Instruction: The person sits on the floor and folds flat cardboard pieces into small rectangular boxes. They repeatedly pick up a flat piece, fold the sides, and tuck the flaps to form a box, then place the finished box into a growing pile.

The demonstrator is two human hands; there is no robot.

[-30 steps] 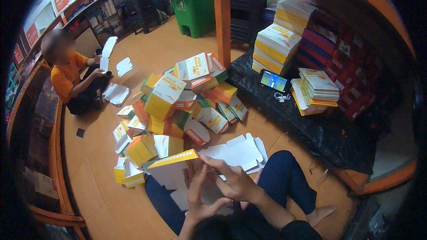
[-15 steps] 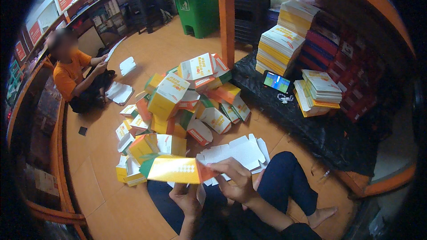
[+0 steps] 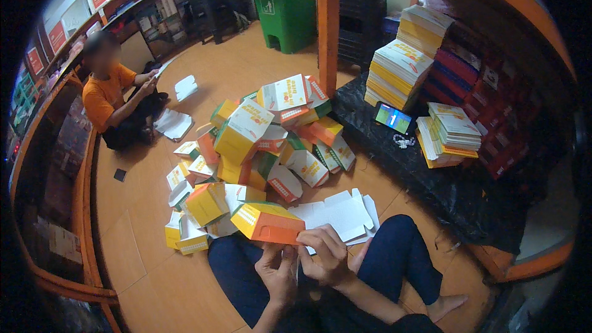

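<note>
A folded paper food box (image 3: 266, 221), yellow with an orange end panel, is held up over my lap. My left hand (image 3: 275, 271) pinches its lower edge from beneath, thumb and fingers closed. At the orange panel's right corner, the fingers of my right hand (image 3: 327, 254) are closed on the same box. Beyond my hands lies a heap of folded boxes (image 3: 246, 126) in white, yellow, orange and green. Flat white box blanks (image 3: 339, 214) rest on the floor just past my right hand.
On the left a person in an orange shirt (image 3: 108, 102) sits holding a sheet, with white blanks (image 3: 174, 123) nearby. To the right, a black-covered platform (image 3: 425, 185) carries stacked blanks (image 3: 398, 71) and a lit phone (image 3: 393, 118). An orange post (image 3: 328, 24) stands by a green bin (image 3: 287, 15).
The box has turned, so its orange end panel now faces me where the yellow side did. My hands have come closer together under it. The view has shifted slightly.
</note>
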